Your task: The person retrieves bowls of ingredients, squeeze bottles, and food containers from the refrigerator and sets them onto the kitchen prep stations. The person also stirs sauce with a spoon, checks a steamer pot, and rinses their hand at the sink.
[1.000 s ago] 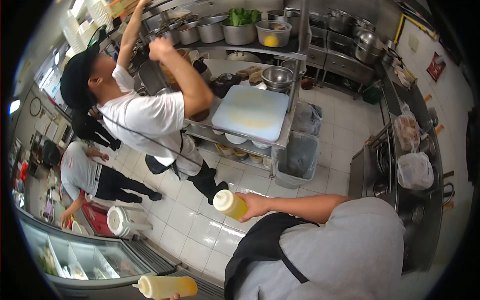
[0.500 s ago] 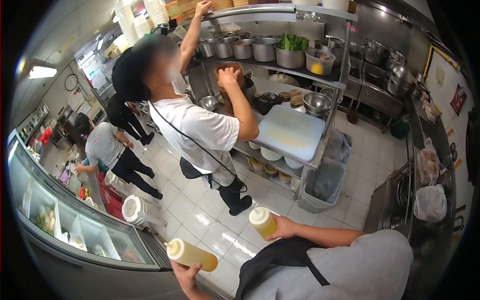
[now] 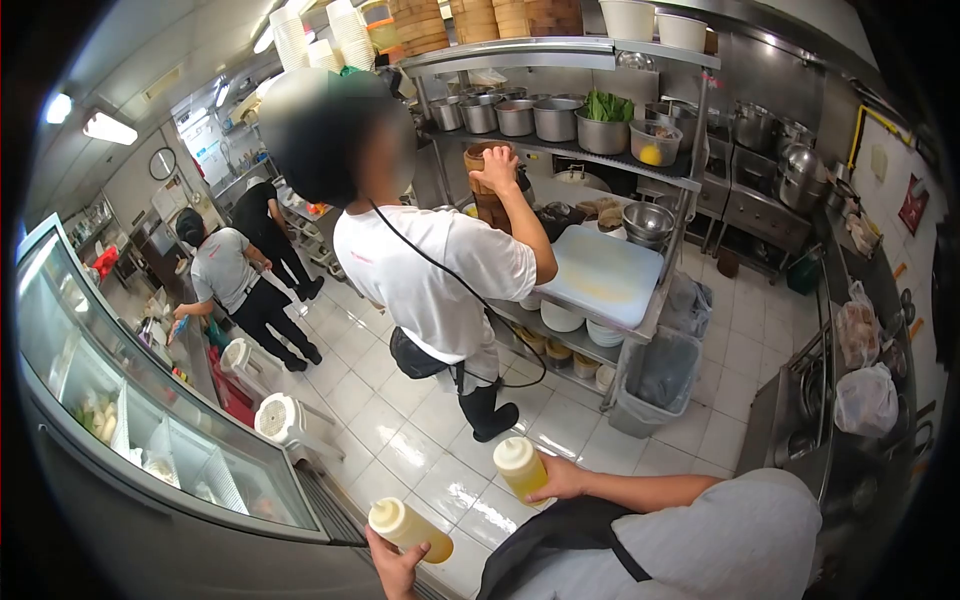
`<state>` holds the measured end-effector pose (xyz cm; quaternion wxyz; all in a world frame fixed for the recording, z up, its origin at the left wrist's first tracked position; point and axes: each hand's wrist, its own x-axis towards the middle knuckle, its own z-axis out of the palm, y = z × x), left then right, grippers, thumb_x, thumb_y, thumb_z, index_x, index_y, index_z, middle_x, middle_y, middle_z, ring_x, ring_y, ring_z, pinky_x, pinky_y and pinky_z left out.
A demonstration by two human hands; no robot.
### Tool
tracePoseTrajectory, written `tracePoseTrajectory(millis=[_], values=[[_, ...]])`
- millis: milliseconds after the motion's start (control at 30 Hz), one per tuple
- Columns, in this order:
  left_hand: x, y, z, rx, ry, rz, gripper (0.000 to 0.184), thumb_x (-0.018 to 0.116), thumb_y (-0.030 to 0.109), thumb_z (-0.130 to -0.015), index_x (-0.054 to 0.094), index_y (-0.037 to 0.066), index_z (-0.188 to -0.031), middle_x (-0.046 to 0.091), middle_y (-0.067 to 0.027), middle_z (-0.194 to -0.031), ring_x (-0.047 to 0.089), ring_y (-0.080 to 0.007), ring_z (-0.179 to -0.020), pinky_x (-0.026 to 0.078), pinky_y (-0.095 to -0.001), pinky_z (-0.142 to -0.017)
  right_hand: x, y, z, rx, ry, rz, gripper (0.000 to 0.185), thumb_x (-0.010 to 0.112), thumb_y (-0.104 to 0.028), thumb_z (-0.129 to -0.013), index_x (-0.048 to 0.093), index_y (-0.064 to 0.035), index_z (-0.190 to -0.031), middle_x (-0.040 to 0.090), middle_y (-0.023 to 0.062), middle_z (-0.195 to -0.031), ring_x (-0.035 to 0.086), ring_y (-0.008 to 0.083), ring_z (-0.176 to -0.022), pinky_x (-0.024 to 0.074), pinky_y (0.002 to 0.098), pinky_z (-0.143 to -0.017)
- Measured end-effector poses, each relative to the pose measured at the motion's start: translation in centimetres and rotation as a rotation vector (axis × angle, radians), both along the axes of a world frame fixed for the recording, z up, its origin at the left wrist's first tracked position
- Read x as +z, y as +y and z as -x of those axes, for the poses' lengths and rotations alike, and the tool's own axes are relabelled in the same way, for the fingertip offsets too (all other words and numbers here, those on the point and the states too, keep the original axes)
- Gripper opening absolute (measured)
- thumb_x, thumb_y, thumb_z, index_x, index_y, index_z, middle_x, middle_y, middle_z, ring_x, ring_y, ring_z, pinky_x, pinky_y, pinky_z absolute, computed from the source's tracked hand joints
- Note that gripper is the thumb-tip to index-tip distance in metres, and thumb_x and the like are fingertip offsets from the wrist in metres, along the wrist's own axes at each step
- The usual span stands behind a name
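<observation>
Two bottles, left hand and right hand wrapped snugly around one each (caps uncovered, presumably against spills).

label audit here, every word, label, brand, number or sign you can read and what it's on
No text can be read here.
Nearest white shirt: reddish print, too small and blurred.
Wall clock: any numbers too small.
Pale sheet below the clock: too blurred.
Both squeeze bottles: no lettering visible.

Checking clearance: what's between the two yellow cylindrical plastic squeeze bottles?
In the head view, only white floor tiles show between the left bottle and right bottle.
</observation>
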<state>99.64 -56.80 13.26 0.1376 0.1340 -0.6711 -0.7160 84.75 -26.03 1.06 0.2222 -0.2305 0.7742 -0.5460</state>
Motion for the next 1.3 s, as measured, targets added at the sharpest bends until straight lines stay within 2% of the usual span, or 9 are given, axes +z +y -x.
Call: tracePoseTrajectory(millis=[100,300,400,500,600,700,967,1067,1300], values=[[1.1,-1.2,-1.2,-0.040,-0.083,0.038,0.083,0.076,0.009,-0.069,0.036,-0.003,-0.140,0.050,-0.0166,-0.130,0.050,-0.0296,-0.119,0.043,-0.0419,-0.099,-0.1,-1.1,-1.2,-0.019,0.020,0.037,0.088,0.085,-0.040,-0.066,0.042,-0.0055,-0.135,0.062,0.0158,-0.121,0.061,0.0306,-0.112,0.0455,0.0393,-0.099],[0.2,-2.5,-2.4,-0.086,-0.151,0.067,0.084,0.073,0.010,-0.068,0.034,-0.002,-0.142,0.047,-0.0173,-0.133,0.047,-0.0295,-0.120,0.042,-0.0407,-0.100,-1.2,-2.4,-4.1,-0.087,0.069,0.034,0.089,0.084,-0.042,-0.066,0.042,-0.0051,-0.134,0.063,0.0165,-0.120,0.062,0.0325,-0.110,0.0471,0.0400,-0.097],[-1.5,-3.4,-2.4,-0.138,-0.126,0.082,0.087,0.076,0.012,-0.068,0.033,-0.002,-0.142,0.046,-0.0180,-0.135,0.046,-0.0304,-0.122,0.041,-0.0425,-0.101,-1.8,-3.0,-5.1,-0.126,0.088,-0.008,0.086,0.084,-0.042,-0.065,0.044,-0.0049,-0.132,0.064,0.0180,-0.117,0.063,0.0341,-0.107,0.0483,0.0405,-0.094],[-3.3,-4.0,-2.3,-0.164,0.006,0.179,0.079,0.078,0.020,-0.073,0.039,-0.001,-0.139,0.050,-0.0177,-0.130,0.050,-0.0308,-0.117,0.042,-0.0455,-0.098,-0.4,-3.1,-5.7,-0.144,0.058,-0.014,0.084,0.084,-0.040,-0.065,0.045,-0.0046,-0.130,0.064,0.0188,-0.114,0.063,0.0347,-0.105,0.0484,0.0407,-0.093],[-3.3,-3.1,-2.1,-0.102,0.021,0.026,0.084,0.076,0.002,-0.059,0.038,0.004,-0.134,0.053,-0.0084,-0.116,0.053,-0.0227,-0.109,0.041,-0.0358,-0.098,0.4,-3.1,-6.4,-0.163,0.042,-0.012,0.083,0.084,-0.038,-0.066,0.045,-0.0049,-0.131,0.064,0.0181,-0.115,0.062,0.0338,-0.106,0.0476,0.0402,-0.094],[-2.4,-2.8,-1.7,-0.142,0.017,-0.033,0.081,0.077,-0.003,-0.059,0.037,0.004,-0.129,0.053,-0.0091,-0.114,0.054,-0.0217,-0.106,0.043,-0.0350,-0.096,-0.2,-3.4,-6.5,-0.184,0.042,-0.011,0.085,0.084,-0.039,-0.065,0.044,-0.0055,-0.132,0.064,0.0173,-0.117,0.062,0.0336,-0.108,0.0476,0.0402,-0.095],[-3.6,-3.5,-1.1,-0.214,0.021,-0.008,0.078,0.080,-0.004,-0.060,0.039,0.004,-0.126,0.054,-0.0088,-0.115,0.054,-0.0214,-0.109,0.042,-0.0355,-0.098,-0.3,-3.5,-7.3,-0.183,0.036,0.011,0.088,0.084,-0.041,-0.066,0.042,-0.0062,-0.135,0.063,0.0161,-0.120,0.061,0.0329,-0.111,0.0465,0.0401,-0.098],[-3.8,-3.4,-1.4,-0.213,0.003,0.019,0.081,0.076,-0.004,-0.059,0.039,0.004,-0.130,0.053,-0.0082,-0.116,0.054,-0.0221,-0.108,0.042,-0.0352,-0.098,0.4,-3.6,-7.6,-0.170,0.030,0.040,0.088,0.084,-0.040,-0.066,0.042,-0.0061,-0.136,0.063,0.0161,-0.121,0.061,0.0325,-0.111,0.0466,0.0398,-0.098],[-4.4,-3.8,-1.9,-0.181,0.009,-0.025,0.074,0.080,-0.002,-0.061,0.039,0.004,-0.123,0.054,-0.0095,-0.114,0.055,-0.0209,-0.107,0.043,-0.0352,-0.097,-0.4,-4.1,-7.4,-0.156,0.017,-0.005,0.086,0.084,-0.037,-0.066,0.043,-0.0055,-0.135,0.063,0.0164,-0.120,0.062,0.0312,-0.111,0.0466,0.0391,-0.098]])
